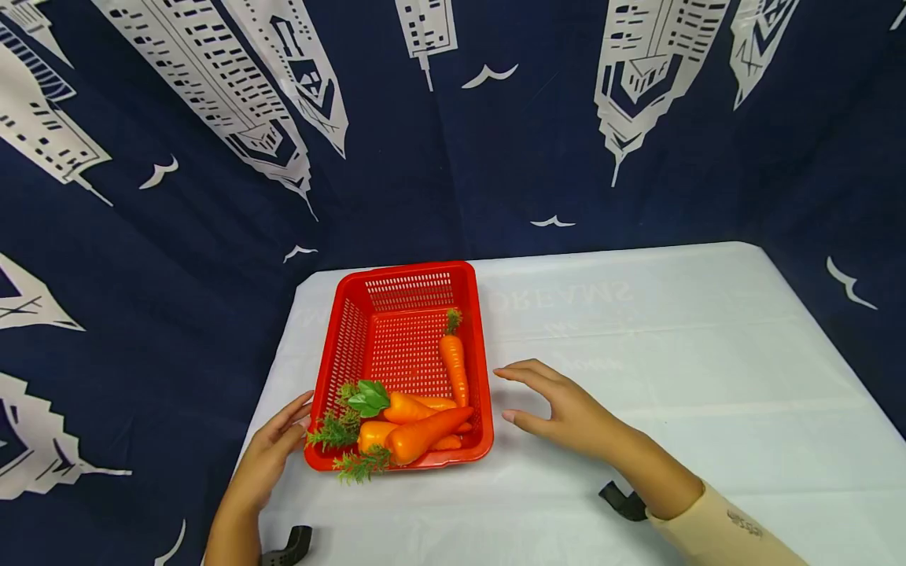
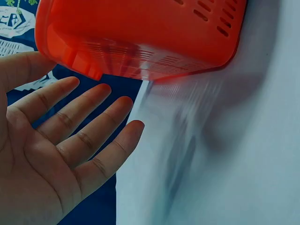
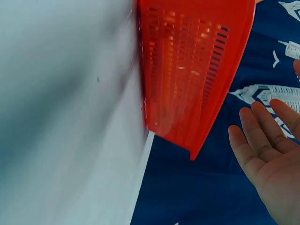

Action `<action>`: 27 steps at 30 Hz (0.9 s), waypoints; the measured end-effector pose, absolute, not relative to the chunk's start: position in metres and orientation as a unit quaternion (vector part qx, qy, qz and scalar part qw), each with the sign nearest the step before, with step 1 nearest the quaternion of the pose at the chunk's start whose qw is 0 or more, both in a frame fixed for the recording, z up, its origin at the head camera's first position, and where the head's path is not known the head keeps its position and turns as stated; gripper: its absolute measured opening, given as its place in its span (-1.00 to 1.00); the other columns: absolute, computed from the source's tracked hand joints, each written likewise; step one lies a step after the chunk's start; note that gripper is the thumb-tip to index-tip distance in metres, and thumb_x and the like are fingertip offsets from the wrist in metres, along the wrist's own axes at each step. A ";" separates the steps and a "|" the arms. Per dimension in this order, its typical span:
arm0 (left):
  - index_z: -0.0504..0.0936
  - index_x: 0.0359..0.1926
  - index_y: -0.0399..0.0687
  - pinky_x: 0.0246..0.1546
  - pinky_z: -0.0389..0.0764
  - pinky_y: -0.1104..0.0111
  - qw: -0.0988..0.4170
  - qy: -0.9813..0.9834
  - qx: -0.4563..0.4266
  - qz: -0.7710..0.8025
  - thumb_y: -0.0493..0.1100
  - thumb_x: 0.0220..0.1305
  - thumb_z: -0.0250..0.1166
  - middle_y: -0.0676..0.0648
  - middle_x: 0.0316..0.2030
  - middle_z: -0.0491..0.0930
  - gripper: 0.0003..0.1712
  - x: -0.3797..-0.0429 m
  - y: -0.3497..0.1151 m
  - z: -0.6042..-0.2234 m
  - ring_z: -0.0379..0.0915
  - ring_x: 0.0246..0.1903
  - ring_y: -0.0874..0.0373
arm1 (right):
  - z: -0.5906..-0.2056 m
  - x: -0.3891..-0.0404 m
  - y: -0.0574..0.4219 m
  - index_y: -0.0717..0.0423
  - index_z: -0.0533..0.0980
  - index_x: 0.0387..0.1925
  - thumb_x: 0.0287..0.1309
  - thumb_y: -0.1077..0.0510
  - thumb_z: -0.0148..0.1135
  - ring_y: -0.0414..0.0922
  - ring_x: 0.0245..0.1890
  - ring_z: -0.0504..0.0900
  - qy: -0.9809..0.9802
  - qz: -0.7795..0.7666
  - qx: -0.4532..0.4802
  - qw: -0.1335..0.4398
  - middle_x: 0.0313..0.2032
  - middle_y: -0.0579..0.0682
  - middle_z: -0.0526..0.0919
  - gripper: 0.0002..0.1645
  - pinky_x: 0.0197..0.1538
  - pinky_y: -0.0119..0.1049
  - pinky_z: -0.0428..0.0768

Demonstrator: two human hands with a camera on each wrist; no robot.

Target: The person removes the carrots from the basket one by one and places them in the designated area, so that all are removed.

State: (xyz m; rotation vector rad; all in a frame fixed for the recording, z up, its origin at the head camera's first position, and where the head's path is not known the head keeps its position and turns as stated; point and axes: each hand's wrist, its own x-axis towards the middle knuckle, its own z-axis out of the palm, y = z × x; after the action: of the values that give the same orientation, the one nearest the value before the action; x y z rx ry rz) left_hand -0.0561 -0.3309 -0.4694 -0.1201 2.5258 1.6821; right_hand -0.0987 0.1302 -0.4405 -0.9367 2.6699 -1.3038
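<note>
A red plastic basket (image 1: 483,354) with slotted walls stands on the white-covered table. Several orange carrots (image 1: 428,436) with green tops lie heaped at its near end, while a single carrot (image 1: 454,362) lies along the right wall. My left hand (image 1: 272,448) is beside the basket's near left corner, its fingertips right at the rim; in the left wrist view its fingers (image 2: 96,117) are spread and nearly straight. On the other side, my right hand (image 1: 555,409) is held a short way off the right wall, with relaxed fingers and nothing in it.
The white tablecloth (image 1: 679,362) stretches to the right of the basket. Behind and to the left hangs dark blue cloth (image 1: 453,173) printed with white buildings and birds. Black wrist straps (image 1: 623,501) show at both wrists.
</note>
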 end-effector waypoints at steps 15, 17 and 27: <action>0.22 0.54 -0.05 0.05 0.52 0.56 0.059 0.797 -0.031 0.600 -0.14 0.57 0.04 0.22 0.19 0.56 -0.41 -0.053 -0.328 -0.474 0.53 0.11 0.44 | -0.446 -0.092 0.103 -0.29 0.44 0.35 0.25 -0.06 0.40 -0.22 0.29 0.51 0.829 -0.437 -0.350 0.018 0.25 -0.27 0.52 -0.35 0.33 -0.17 0.53; 0.20 0.55 -0.09 0.07 0.52 0.57 0.059 0.784 -0.026 0.617 -0.19 0.57 0.02 0.25 0.16 0.57 -0.40 -0.052 -0.327 -0.475 0.54 0.11 0.44 | -0.446 -0.091 0.099 -0.27 0.45 0.34 0.25 -0.05 0.40 -0.21 0.29 0.51 0.827 -0.437 -0.353 0.018 0.25 -0.27 0.52 -0.36 0.34 -0.15 0.52; 0.05 0.58 -0.21 0.00 0.61 0.49 0.065 0.736 0.023 0.673 -0.27 0.58 -0.07 0.25 0.19 0.58 -0.37 -0.048 -0.326 -0.479 0.56 0.09 0.40 | -0.447 -0.089 0.085 -0.14 0.52 0.28 0.21 0.01 0.43 -0.20 0.27 0.50 0.827 -0.430 -0.362 -0.013 0.23 -0.23 0.54 -0.40 0.32 -0.16 0.53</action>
State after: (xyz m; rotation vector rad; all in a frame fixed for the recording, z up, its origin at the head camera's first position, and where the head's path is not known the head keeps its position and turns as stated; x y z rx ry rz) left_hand -0.0481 -0.3257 -0.4785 0.0691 2.2223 2.0313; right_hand -0.0891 0.0852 -0.4468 -1.1467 2.6192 -1.3619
